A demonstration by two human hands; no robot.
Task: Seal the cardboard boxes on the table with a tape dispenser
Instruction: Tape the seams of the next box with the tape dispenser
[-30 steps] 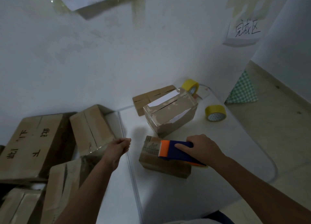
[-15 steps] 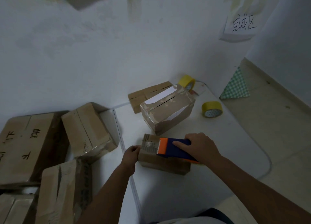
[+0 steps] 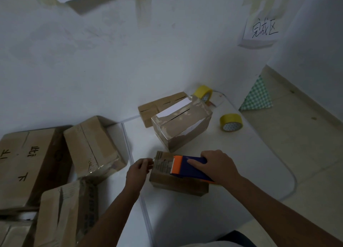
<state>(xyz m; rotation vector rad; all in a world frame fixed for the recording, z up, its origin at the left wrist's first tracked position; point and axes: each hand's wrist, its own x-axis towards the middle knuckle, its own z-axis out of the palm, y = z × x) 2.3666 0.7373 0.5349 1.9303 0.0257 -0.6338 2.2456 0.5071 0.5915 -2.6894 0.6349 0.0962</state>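
A small cardboard box [image 3: 163, 179] lies on the white table [image 3: 185, 219] in front of me. On its top rests a blue tape dispenser with an orange blade end [image 3: 187, 167], which my right hand [image 3: 219, 166] grips from the right, index finger laid along its side. My left hand [image 3: 138, 170] is at the box's left end, its fingertips at the box's upper left edge. Whether they pinch the tape end there is unclear. Behind it stands a larger taped box [image 3: 182, 127] with a flat box [image 3: 159, 107] at the wall.
Two yellow tape rolls sit on the table, one at the wall [image 3: 203, 94] and one at the right [image 3: 231, 122]. Several bigger cardboard boxes [image 3: 91, 146] are piled on the left. The table's rounded right edge [image 3: 291, 176] borders the floor.
My left hand came from the piled boxes on the left over to the small box's left end. My right hand stayed on the dispenser on the box top.
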